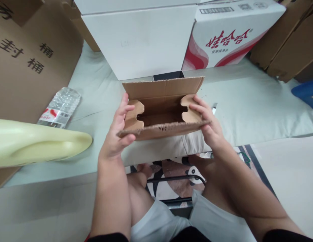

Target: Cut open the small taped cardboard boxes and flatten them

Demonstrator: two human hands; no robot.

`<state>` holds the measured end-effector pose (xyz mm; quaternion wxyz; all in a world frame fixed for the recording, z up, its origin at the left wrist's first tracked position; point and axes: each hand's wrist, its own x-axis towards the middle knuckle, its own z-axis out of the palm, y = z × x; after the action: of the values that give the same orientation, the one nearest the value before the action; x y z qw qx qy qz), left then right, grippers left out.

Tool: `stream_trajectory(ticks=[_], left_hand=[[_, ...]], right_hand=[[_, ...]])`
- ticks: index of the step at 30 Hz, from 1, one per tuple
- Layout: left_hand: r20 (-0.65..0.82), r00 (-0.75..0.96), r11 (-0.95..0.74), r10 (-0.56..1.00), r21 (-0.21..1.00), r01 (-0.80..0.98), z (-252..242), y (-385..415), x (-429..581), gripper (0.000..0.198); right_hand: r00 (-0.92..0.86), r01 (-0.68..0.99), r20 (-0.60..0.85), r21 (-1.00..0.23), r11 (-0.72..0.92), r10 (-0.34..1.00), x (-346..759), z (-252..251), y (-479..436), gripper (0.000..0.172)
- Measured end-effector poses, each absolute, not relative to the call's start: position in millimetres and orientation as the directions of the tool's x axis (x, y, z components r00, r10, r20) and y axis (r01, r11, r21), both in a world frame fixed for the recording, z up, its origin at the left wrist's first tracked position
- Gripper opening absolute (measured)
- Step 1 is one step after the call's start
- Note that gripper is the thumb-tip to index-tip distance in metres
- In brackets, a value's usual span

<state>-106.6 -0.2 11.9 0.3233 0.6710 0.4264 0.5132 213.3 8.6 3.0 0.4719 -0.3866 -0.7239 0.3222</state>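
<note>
A small brown cardboard box (163, 88) is held between my two hands at the front edge of the cloth-covered surface, its top gaping toward me. Its long back flap stands raised, and the front flap leans outward. The notched side flaps tilt over the opening, and the inside lies in shadow. My left hand (116, 126) grips the left end, fingers on the side flap and thumb against the front flap. On the right end, my right hand (209, 121) has its fingers over the other side flap. A small metallic blade-like piece (214, 108) lies just beyond the right fingers.
Behind the box stand a large white carton (143, 40) with red print alongside and a dark box (168, 75). A plastic bottle (63, 104) and pale yellow object (42, 144) are left. Large cardboard cartons (25, 77) flank the pale green cloth (247, 104); a blue item (306, 94) is right.
</note>
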Motion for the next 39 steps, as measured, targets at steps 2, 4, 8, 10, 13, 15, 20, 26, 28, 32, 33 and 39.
stream_trajectory(ticks=[2, 4, 8, 10, 13, 15, 20, 26, 28, 32, 33, 39], left_hand=[[0.392, 0.151, -0.413, 0.908, 0.896, 0.16, 8.5, 0.6, -105.8, 0.071], [0.39, 0.115, -0.402, 0.914, 0.908, 0.114, 8.8, 1.0, -101.5, 0.077], [0.379, 0.064, -0.385, 0.923, 0.914, 0.13, 12.8, 1.8, -93.1, 0.087], [0.399, 0.041, -0.401, 0.916, 0.907, 0.13, 11.6, 2.3, -92.9, 0.087], [0.441, 0.033, -0.44, 0.897, 0.882, 0.169, 7.8, 2.5, -95.6, 0.062], [0.45, 0.052, -0.448, 0.891, 0.858, 0.25, 7.5, 1.7, -97.6, 0.035], [0.395, 0.15, -0.422, 0.906, 0.827, 0.372, 18.1, -3.8, -104.7, 0.051], [0.313, 0.175, -0.358, 0.934, 0.836, 0.415, 18.4, -7.1, -123.0, 0.072], [0.339, 0.069, -0.342, 0.938, 0.881, 0.328, 12.7, -7.1, -125.5, 0.073], [0.221, -0.117, -0.226, 0.968, 0.974, -0.031, 4.1, -7.0, -115.0, 0.07], [0.164, -0.116, -0.177, 0.98, 0.977, -0.115, 2.9, -6.8, -109.6, 0.067], [-0.188, 0.145, 0.224, 0.971, 0.927, -0.302, -2.6, -4.2, -74.9, 0.049]], right_hand=[[-0.143, 0.246, 0.401, -0.871, 0.425, 0.905, 207.3, 1.8, 8.6, 0.069], [-0.068, 0.206, 0.374, -0.902, 0.38, 0.925, 201.6, -2.3, 11.2, 0.082], [-0.08, 0.223, 0.337, -0.911, 0.347, 0.938, 198.9, -10.7, 19.7, 0.092], [-0.096, 0.221, 0.343, -0.908, 0.356, 0.934, 201.0, -12.0, 22.4, 0.085], [-0.102, 0.218, 0.417, -0.877, 0.429, 0.903, 203.5, -11.9, 22.8, 0.063], [-0.095, 0.252, 0.447, -0.853, 0.456, 0.889, 203.7, -12.5, 22.2, 0.053], [-0.022, 0.211, 0.385, -0.9, 0.381, 0.923, 211.7, -27.9, 31.2, 0.066], [0.075, -0.018, -0.096, -0.995, -0.095, 0.993, 229.1, -56.3, 49.9, 0.068], [-0.024, -0.059, -0.181, -0.981, -0.182, 0.983, 223.9, -53.5, 47.0, 0.069], [-0.156, -0.102, 0.064, -0.994, 0.048, 0.986, 208.0, -27.3, 30.4, 0.074], [-0.158, -0.094, 0.162, -0.985, 0.148, 0.974, 205.7, -19.1, 25.7, 0.076], [-0.246, 0.133, 0.392, -0.892, 0.431, 0.886, 206.4, 7.6, 8.5, 0.059]])
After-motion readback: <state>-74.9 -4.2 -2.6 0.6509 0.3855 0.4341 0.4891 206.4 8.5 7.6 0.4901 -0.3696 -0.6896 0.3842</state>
